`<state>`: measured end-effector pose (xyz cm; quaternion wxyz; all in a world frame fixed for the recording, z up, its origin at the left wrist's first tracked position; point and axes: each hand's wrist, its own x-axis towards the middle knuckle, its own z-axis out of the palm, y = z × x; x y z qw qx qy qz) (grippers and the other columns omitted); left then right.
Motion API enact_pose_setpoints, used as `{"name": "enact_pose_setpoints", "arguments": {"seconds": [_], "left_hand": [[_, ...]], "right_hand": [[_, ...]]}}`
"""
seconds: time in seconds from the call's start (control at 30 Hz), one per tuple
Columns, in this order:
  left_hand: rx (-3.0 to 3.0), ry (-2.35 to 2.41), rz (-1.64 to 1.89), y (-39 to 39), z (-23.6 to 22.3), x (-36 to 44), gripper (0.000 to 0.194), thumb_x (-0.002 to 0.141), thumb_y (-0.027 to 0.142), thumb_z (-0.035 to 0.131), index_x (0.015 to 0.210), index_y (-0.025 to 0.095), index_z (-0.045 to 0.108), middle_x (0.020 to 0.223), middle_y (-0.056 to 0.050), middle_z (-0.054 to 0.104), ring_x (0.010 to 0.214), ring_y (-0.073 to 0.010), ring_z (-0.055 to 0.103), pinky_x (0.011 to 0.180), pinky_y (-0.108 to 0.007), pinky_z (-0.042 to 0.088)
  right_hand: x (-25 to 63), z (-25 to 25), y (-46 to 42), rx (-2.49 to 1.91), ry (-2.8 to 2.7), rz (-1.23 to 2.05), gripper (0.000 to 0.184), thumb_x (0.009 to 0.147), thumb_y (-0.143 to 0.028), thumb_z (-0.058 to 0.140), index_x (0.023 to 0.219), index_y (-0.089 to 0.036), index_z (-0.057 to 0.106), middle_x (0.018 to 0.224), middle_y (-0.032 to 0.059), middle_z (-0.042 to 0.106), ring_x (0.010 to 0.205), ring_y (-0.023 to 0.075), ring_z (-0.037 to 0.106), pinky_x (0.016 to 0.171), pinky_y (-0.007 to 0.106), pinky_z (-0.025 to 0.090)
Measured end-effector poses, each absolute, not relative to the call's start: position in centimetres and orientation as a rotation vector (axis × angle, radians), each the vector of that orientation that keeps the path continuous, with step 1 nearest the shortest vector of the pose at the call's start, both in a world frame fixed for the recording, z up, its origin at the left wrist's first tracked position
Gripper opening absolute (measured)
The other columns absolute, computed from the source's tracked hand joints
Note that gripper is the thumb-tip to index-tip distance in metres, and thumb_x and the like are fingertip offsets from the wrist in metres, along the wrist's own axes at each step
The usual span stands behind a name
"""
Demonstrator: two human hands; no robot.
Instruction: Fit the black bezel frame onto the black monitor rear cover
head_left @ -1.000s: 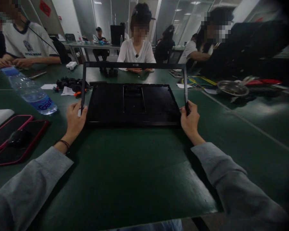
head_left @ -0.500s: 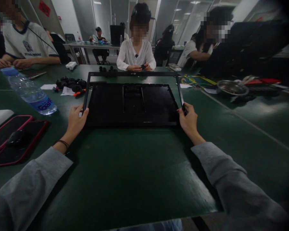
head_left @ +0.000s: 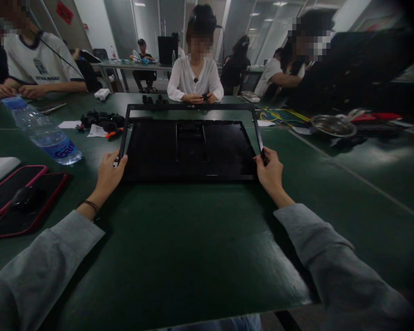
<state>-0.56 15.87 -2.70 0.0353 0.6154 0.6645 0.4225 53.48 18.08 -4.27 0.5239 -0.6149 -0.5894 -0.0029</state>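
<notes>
Left hand (head_left: 108, 172) pinching thin black frame (head_left: 189, 106) at 9 o'clock, right hand (head_left: 269, 172) pinching it at 3. Long side running 9 to 3, far edge tipped up over black panel (head_left: 189, 147).

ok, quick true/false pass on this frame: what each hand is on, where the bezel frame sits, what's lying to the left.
1. Both hands grip the thin black bezel frame, left hand on its left side bar, right hand on its right side bar. True.
2. The frame's far bar is raised above the black monitor back panel. True.
3. The water bottle stands upright. False: it lies on its side on the green table.
4. The right hand holds a screwdriver. False: its fingers close only on the frame.
5. Two red-edged phones lie left of the left hand. True.
</notes>
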Motion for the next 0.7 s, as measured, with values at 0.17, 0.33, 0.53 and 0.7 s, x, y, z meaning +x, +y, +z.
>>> {"name": "enact_pose_setpoints", "arguments": {"seconds": [0.17, 0.33, 0.53, 0.7], "left_hand": [[1.882, 2.044, 1.299, 15.71, -2.57, -0.38, 0.048, 0.093, 0.049, 0.054, 0.129, 0.022, 0.068, 0.112, -0.012, 0.065, 0.097, -0.0234, 0.064, 0.09, -0.042, 0.056], [1.877, 2.033, 1.291, 15.71, -2.65, -0.41, 0.05, 0.093, 0.051, 0.053, 0.13, 0.021, 0.069, 0.114, -0.013, 0.064, 0.094, -0.0233, 0.065, 0.09, -0.043, 0.056], [1.868, 2.038, 1.275, 15.61, -2.49, -0.32, 0.05, 0.093, 0.051, 0.053, 0.129, 0.021, 0.069, 0.113, -0.013, 0.065, 0.093, -0.0236, 0.065, 0.091, -0.044, 0.055], [1.862, 2.032, 1.264, 15.51, -2.53, -0.32, 0.049, 0.093, 0.051, 0.053, 0.129, 0.021, 0.068, 0.115, -0.013, 0.067, 0.092, -0.024, 0.066, 0.092, -0.045, 0.055]], "right_hand": [[53.26, -4.07, 17.95, -1.481, -1.41, -0.004, 0.041, 0.091, -0.036, 0.059, 0.128, -0.018, 0.06, 0.098, 0.0109, 0.074, 0.097, 0.027, 0.071, 0.098, 0.051, 0.055], [53.29, -4.02, 17.95, -1.484, -1.399, 0.014, 0.041, 0.09, -0.035, 0.059, 0.127, -0.018, 0.06, 0.099, 0.0113, 0.074, 0.098, 0.0276, 0.071, 0.098, 0.052, 0.054], [53.23, -3.99, 17.89, -1.473, -1.405, 0.024, 0.041, 0.09, -0.035, 0.06, 0.127, -0.017, 0.06, 0.102, 0.0125, 0.073, 0.102, 0.0282, 0.07, 0.099, 0.052, 0.054], [53.4, -4.21, 18.03, -1.471, -1.411, 0.008, 0.041, 0.092, -0.037, 0.06, 0.128, -0.018, 0.06, 0.101, 0.0115, 0.074, 0.101, 0.028, 0.071, 0.099, 0.052, 0.054]]}}
